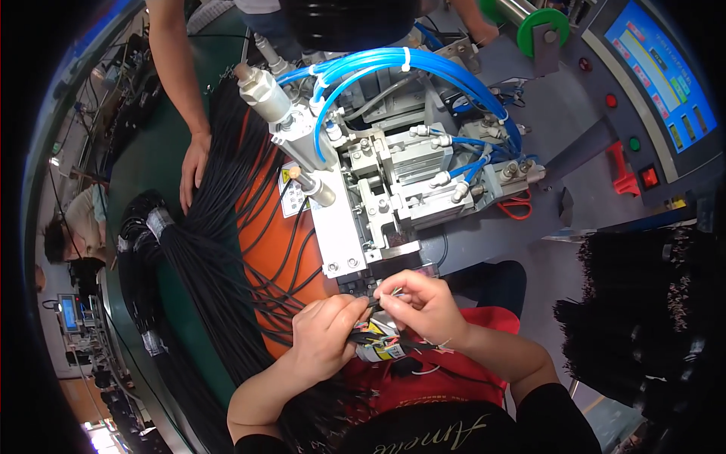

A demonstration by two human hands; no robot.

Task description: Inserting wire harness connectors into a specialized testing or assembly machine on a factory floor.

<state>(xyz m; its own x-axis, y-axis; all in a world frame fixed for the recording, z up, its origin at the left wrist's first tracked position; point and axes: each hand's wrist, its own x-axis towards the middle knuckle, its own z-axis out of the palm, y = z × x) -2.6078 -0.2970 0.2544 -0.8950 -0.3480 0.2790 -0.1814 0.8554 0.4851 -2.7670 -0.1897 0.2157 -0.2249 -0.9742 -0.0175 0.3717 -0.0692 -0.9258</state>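
My left hand [324, 333] is closed, its thumb and fingers pinching a black cable [372, 302] near its end. Close beside it, my right hand [425, 306] is closed in a pinch on the thin coloured wires [396, 290] at the tip of that cable. Both hands are just in front of the press head of a metal machine [342, 238]. Below them, several more cable ends with stripped coloured wires [372, 331] lie around a part with a yellow label [380, 352]. My fingers hide some of the held cable.
Long bundles of black cables [208, 280] spread over an orange surface [265, 216] and a green table [178, 306] to the left. Another person's hand [195, 170] rests by them. Blue air hoses [446, 66] arch above the machine. A control screen [658, 79] stands right, above hanging cable bundles [631, 303].
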